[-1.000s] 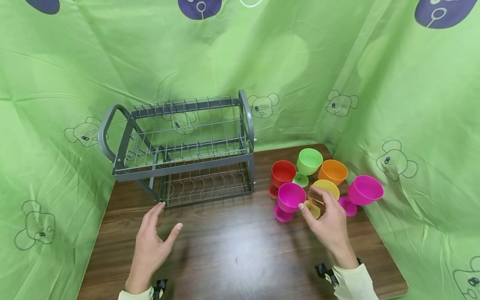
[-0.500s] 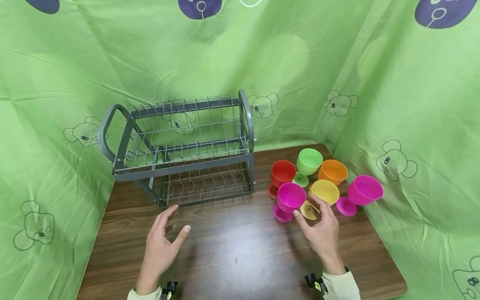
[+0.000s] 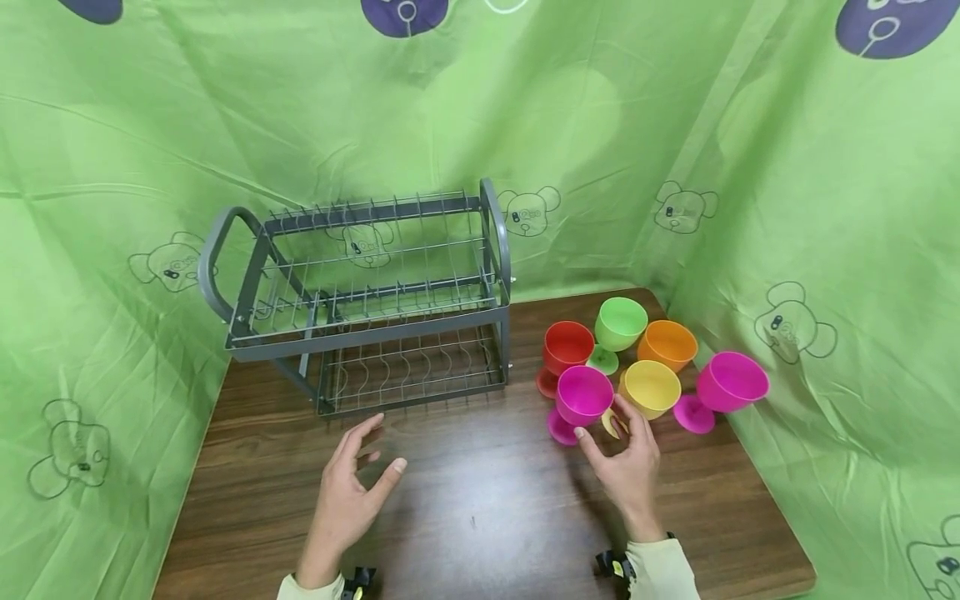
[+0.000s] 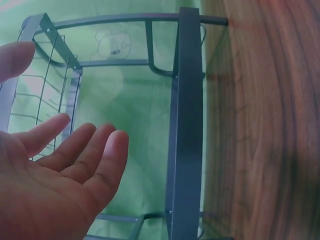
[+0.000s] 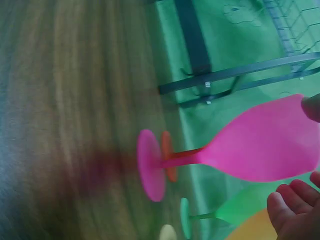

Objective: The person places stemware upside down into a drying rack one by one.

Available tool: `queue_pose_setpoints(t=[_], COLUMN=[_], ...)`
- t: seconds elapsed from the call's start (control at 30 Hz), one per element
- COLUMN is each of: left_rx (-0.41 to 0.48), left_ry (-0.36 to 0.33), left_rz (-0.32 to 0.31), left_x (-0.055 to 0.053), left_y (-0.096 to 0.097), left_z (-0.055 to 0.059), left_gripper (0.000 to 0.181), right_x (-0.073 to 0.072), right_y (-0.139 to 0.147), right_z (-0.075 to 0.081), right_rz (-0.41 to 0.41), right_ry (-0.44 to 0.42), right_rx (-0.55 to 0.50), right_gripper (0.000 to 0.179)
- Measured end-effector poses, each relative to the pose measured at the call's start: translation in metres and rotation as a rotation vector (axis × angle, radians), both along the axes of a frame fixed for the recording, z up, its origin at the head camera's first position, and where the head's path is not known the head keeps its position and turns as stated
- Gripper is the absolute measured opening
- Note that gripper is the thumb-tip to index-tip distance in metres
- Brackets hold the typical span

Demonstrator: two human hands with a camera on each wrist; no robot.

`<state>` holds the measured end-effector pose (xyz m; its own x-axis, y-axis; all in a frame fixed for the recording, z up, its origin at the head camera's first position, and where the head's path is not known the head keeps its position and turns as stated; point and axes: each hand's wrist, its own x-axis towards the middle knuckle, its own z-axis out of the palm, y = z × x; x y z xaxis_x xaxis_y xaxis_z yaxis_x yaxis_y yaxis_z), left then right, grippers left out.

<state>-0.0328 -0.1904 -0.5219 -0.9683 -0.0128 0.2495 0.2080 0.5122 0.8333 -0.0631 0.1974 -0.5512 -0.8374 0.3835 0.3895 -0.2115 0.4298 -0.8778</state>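
My right hand (image 3: 630, 467) reaches toward the nearer pink goblet (image 3: 585, 396), thumb and fingers parted, the thumb tip low at its near side. In the right wrist view the thumb overlaps the bowl edge of this pink goblet (image 5: 265, 145), and the fingers (image 5: 297, 202) lie below it. The goblet stands upright. Just behind the right fingers is a yellow goblet (image 3: 650, 389), its foot partly covered. My left hand (image 3: 348, 500) hovers in front of a grey two-tier dish rack (image 3: 367, 332), holding nothing, its fingers loosely bent in the left wrist view.
Red (image 3: 567, 347), green (image 3: 621, 323) and orange (image 3: 667, 345) goblets stand close behind. A second pink goblet (image 3: 731, 381) is at the right, near the side edge of the wooden table (image 3: 450, 500). Green curtain (image 3: 420, 108) encloses the back and sides.
My right hand has moved left and toward me, from over the yellow goblet to beside the nearer pink one. My left hand has shifted right. The goblets have stayed in place.
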Motion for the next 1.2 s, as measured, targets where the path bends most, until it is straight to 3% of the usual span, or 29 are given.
queue_pose_setpoints(t=[0.3,0.67,0.9,1.2], left_rx=[0.003,0.025,0.026,0.030], left_ry=[-0.008,-0.023,-0.030,-0.050], left_rz=[-0.010,-0.016,-0.017,-0.021], left_x=[0.002,0.006,0.007,0.008], left_y=[0.005,0.007,0.008,0.008], left_z=[-0.005,-0.013,-0.016,-0.017], left_gripper=[0.066,0.066,0.063,0.063], right_x=[-0.007,-0.018,-0.022,-0.021], right_y=[-0.012,-0.014,-0.018,-0.019], right_z=[-0.006,-0.023,-0.022,-0.022], right_rz=[0.006,0.032,0.056,0.077], right_ry=[0.048,-0.004,0.011,0.033], right_rx=[-0.136,-0.203,-0.295,-0.325], right_gripper=[0.081,0.084,0.085,0.083])
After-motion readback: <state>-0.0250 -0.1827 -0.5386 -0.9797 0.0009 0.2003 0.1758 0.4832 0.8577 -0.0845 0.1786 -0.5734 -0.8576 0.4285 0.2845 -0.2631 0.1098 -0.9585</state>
